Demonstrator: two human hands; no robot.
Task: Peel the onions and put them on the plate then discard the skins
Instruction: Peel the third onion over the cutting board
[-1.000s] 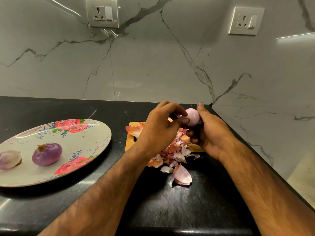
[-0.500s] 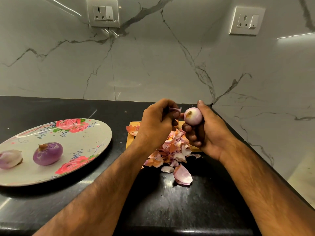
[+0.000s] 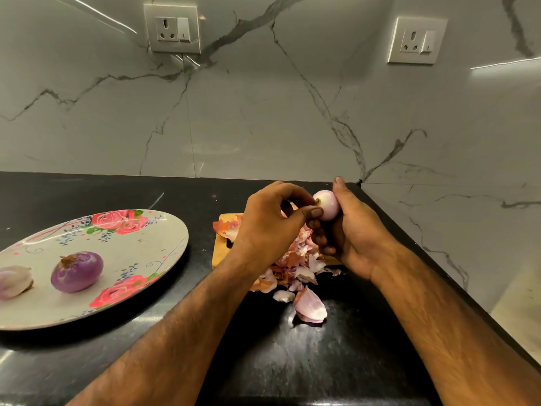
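Right hand (image 3: 361,241) grips onion (image 3: 328,207), left hand (image 3: 268,225) pinches

Both bare forearms are reaching in from the bottom edge, angling toward each other. The right hand (image 3: 354,238) is cupping the onion (image 3: 327,208), with the palm facing left, the thumb standing up along its far side and the fingers curling underneath. The left hand (image 3: 269,224) is facing it, back up and fingers curled. Its thumb tip is pressing the onion's near side while the forefinger is pinching at the top end.
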